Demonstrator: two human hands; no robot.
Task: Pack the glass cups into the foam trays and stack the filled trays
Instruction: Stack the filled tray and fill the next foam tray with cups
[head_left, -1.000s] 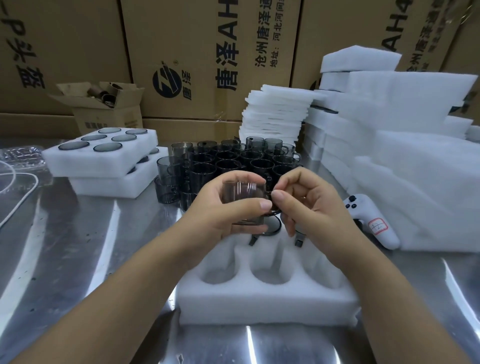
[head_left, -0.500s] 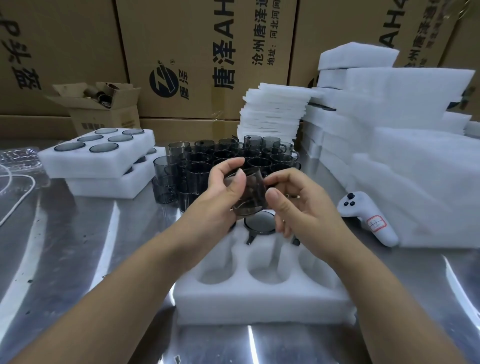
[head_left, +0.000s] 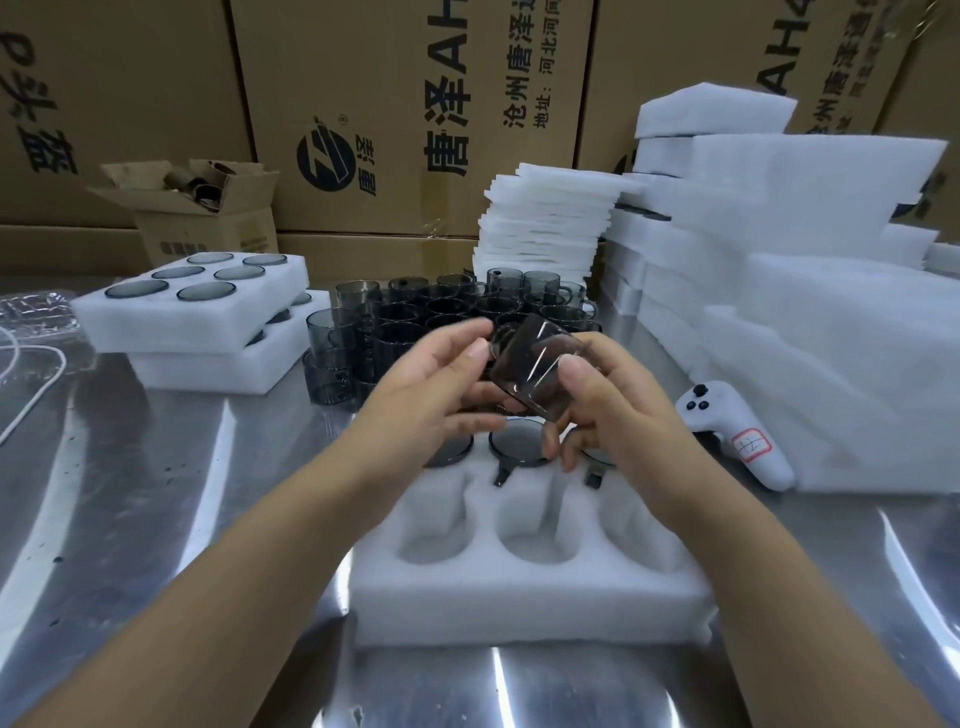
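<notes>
Gripping a smoky grey glass cup (head_left: 530, 370) between thumb and curled fingers, the right hand (head_left: 618, 413) holds it tilted above the far row of the white six-pocket foam tray (head_left: 519, 597) — that row's pockets already carry cups. The left hand (head_left: 431, 397) hovers just beside the cup's mouth with fingers relaxed, holding nothing; whether its thumb touches the rim I cannot tell. Behind them a cluster of loose grey glass cups (head_left: 410, 317) stands on the steel tabletop (head_left: 156, 493), two filled foam trays (head_left: 202, 325) stacked at the left.
</notes>
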